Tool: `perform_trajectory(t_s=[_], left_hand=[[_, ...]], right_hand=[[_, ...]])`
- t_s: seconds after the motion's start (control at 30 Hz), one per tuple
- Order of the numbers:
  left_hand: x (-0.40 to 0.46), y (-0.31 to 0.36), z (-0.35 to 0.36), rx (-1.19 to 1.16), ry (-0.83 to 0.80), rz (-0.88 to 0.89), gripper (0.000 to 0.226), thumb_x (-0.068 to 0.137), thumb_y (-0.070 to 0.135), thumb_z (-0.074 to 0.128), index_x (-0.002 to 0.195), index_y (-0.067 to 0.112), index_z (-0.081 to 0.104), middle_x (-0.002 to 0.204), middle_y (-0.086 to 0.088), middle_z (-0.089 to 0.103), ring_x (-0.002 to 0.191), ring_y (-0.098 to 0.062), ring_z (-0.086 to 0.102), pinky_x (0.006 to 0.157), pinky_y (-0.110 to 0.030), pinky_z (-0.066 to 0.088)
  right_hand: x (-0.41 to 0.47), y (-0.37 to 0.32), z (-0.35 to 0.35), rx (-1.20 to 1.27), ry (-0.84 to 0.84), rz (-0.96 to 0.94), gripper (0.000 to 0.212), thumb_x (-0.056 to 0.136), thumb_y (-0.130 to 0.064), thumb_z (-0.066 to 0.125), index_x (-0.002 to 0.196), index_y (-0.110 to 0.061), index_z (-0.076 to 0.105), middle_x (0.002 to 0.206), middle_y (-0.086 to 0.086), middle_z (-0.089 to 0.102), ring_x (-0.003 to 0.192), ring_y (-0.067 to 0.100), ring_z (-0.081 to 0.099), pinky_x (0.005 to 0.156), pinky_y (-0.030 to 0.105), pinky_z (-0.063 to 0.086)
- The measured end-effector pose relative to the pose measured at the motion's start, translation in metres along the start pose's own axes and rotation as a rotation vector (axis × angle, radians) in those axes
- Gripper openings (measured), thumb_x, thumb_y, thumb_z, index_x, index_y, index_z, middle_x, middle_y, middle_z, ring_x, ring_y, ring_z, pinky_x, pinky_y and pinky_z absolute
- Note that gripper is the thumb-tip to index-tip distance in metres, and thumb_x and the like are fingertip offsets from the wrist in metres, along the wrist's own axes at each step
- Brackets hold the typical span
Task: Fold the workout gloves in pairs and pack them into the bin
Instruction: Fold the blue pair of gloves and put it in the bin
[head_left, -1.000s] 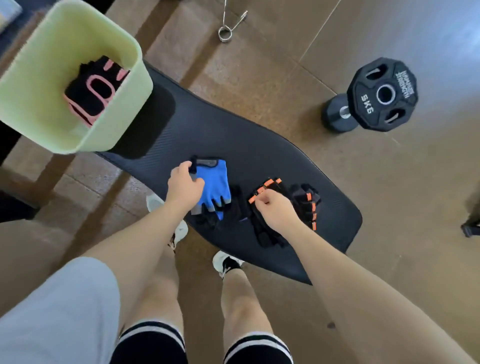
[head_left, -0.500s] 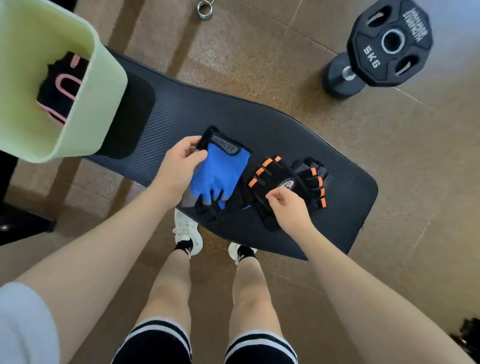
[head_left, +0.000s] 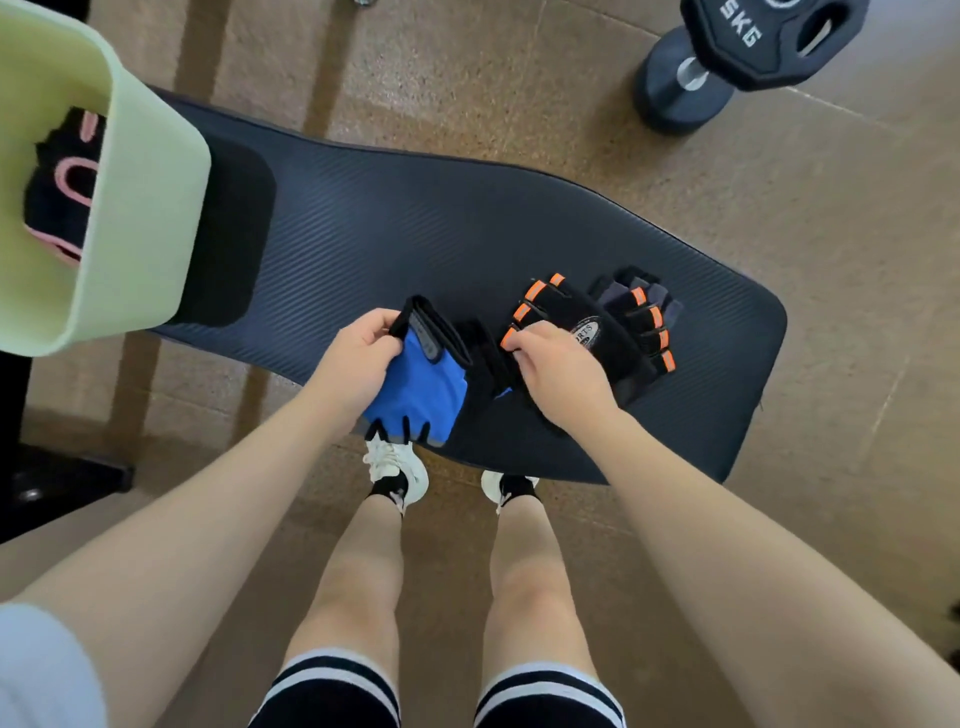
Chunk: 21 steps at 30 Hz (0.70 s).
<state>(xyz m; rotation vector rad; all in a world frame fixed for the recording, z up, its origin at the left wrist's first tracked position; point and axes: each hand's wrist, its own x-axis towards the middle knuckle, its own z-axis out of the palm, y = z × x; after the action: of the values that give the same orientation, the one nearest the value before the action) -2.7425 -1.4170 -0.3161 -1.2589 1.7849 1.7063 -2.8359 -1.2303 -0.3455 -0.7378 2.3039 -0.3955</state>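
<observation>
On the black padded bench (head_left: 415, 218) my left hand (head_left: 358, 364) grips the cuff of a blue glove (head_left: 421, 389), whose fingers hang over the near edge. My right hand (head_left: 561, 374) rests on a black glove with orange finger tabs (head_left: 566, 312), fingers curled at its tabs; whether it grips is unclear. Part of a second blue glove (head_left: 488, 364) shows dark between my hands. Another black and orange glove (head_left: 644, 317) lies just right of the first. A pale green bin (head_left: 145, 208) stands on the bench's left end, holding black and pink gloves (head_left: 62, 197).
A black 5 kg dumbbell (head_left: 748, 36) stands on the brown floor at the top right. My legs and white shoes (head_left: 395, 467) are directly below the bench's near edge. A dark object (head_left: 47, 488) sits on the floor at the left.
My left hand has pulled the blue glove toward the near edge of the bench. My right hand has slid up to the orange tabs of the black glove. The view has tilted closer.
</observation>
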Motion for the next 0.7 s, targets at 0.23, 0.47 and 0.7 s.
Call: perform_trajectory(t_s=[0.23,0.47,0.7], left_hand=[[-0.002,-0.037,-0.03,-0.081,0.146,-0.111,0.036,0.088,0.001,0.037,0.079,0.028,0.06,0.084,-0.002,0.065,0.083,-0.024,0.057,0.076,-0.039,0.046],[-0.007,-0.031,-0.041,-0.114,0.141,-0.104,0.032,0.09,0.005,0.037,0.088,0.027,0.061,0.09,0.0,0.066,0.085,-0.019,0.06,0.073,-0.032,0.049],[-0.007,-0.01,-0.042,-0.122,0.127,-0.042,0.032,0.089,0.005,0.038,0.086,0.028,0.06,0.091,0.0,0.066,0.086,-0.02,0.059,0.075,-0.034,0.048]], right_hand=[[0.018,-0.037,0.049,-0.106,0.046,0.206,0.062,0.087,-0.021,0.059,0.139,-0.005,0.029,0.126,0.016,0.051,0.114,0.031,0.051,0.09,0.038,0.044],[0.044,-0.052,-0.008,0.431,0.324,0.224,0.013,0.082,-0.012,0.061,0.092,-0.005,0.064,0.093,0.013,0.055,0.083,0.022,0.05,0.073,0.022,0.032],[0.045,-0.059,-0.057,0.338,0.455,0.036,0.029,0.084,-0.007,0.054,0.112,-0.006,0.057,0.106,0.011,0.062,0.097,0.027,0.056,0.083,0.036,0.043]])
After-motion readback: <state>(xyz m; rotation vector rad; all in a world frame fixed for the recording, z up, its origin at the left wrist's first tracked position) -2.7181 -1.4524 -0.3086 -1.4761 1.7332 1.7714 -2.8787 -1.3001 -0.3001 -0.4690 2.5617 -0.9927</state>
